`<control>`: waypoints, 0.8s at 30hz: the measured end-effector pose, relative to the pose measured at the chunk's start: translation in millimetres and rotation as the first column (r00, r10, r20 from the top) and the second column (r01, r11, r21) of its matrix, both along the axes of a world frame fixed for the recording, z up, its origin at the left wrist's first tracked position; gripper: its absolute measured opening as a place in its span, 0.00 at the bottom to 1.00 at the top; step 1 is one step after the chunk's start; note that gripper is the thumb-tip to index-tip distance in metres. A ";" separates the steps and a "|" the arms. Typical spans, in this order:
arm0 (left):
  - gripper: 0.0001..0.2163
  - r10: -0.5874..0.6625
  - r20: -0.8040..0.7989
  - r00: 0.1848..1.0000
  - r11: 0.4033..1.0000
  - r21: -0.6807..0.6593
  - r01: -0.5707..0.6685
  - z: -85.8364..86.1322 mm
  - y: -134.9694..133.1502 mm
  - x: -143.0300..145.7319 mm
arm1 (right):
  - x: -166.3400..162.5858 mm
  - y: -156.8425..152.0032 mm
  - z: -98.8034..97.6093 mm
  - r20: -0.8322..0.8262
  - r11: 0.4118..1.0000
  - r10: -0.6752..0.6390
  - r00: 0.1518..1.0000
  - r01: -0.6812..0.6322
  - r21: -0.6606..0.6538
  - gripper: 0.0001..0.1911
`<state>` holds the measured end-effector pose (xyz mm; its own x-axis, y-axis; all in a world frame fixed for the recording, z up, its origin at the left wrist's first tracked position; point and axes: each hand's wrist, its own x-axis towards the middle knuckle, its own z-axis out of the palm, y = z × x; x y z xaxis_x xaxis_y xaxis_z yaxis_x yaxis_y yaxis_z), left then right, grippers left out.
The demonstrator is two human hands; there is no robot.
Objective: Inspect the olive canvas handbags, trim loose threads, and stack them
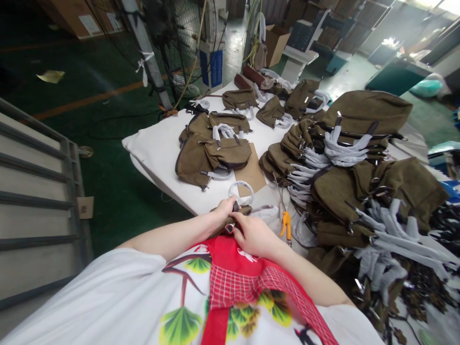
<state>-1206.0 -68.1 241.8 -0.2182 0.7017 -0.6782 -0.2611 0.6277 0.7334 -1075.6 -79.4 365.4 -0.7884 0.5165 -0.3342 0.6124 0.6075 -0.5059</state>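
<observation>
My left hand [225, 209] is closed on a dark end piece of an olive-brown handbag [245, 210] held close against my apron. My right hand [254, 233] presses its fingers on the same bag from the right, by a shiny metal ring [229, 228]. Most of this bag is hidden by my hands and arms. Just beyond my fingers stands its looped handle [247, 187], wrapped in pale covering. An orange air blow gun [286, 224] lies right of my right hand.
The white-covered table [154, 139] carries finished-looking olive bags [215, 155] ahead and a large bag pile [345, 187] with wrapped handles at right. A brown cardboard sheet [253, 172] lies between them. A fan [179, 43] and pole [145, 52] stand beyond; a metal railing [39, 191] is left.
</observation>
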 end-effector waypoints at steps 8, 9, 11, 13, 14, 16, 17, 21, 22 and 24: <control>0.20 0.086 0.051 0.995 0.996 -0.040 -0.084 0.7 2.1 3.6 | 6.6 -2.7 -10.2 -0.060 0.997 0.039 0.997 -0.035 0.071 0.18; 0.20 0.084 0.055 0.995 0.996 -0.037 -0.082 1.9 1.9 3.3 | 7.2 -4.0 -10.7 -0.050 0.995 0.041 0.998 -0.036 0.096 0.18; 0.21 0.078 0.067 0.995 0.997 -0.029 -0.077 3.3 0.9 3.1 | 8.4 -6.5 -11.1 -0.007 0.990 0.033 0.999 -0.032 0.140 0.17; 0.22 0.079 0.077 0.994 0.997 -0.027 -0.077 2.6 -0.3 3.4 | 9.6 -7.7 -10.9 0.047 0.987 0.021 0.999 -0.029 0.161 0.14; 0.23 0.081 0.084 0.993 0.996 -0.027 -0.079 1.6 -0.7 3.8 | 10.3 -7.7 -10.7 0.060 0.987 0.020 0.998 -0.030 0.159 0.13; 0.24 0.091 0.103 0.991 0.996 -0.029 -0.088 -1.3 -1.2 4.4 | 11.9 -6.3 -10.4 0.041 0.990 0.030 0.999 -0.036 0.139 0.10; 0.24 0.096 0.114 0.989 0.995 -0.029 -0.094 -2.8 -1.3 4.5 | 12.8 -4.9 -10.4 0.017 0.991 0.037 0.999 -0.039 0.126 0.08; 0.25 0.111 0.159 0.981 0.994 -0.026 -0.108 -7.4 -2.1 3.3 | 15.6 8.4 -17.6 -0.002 0.992 0.019 1.000 -0.018 0.128 0.09; 0.25 0.111 0.171 0.979 0.994 -0.025 -0.108 -8.0 -2.6 2.8 | 16.1 14.7 -23.1 0.047 0.990 -0.012 0.999 0.006 0.138 0.10; 0.24 0.107 0.194 0.975 0.994 -0.020 -0.105 -8.0 -3.9 2.5 | 17.4 31.3 -39.8 0.179 0.986 -0.096 0.979 0.068 0.154 0.11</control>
<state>-1203.5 -72.0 233.8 -0.1541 0.6746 -0.7219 -0.4637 0.5958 0.6557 -1058.1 -48.1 325.6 -0.6730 0.6307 -0.3864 0.7377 0.6104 -0.2885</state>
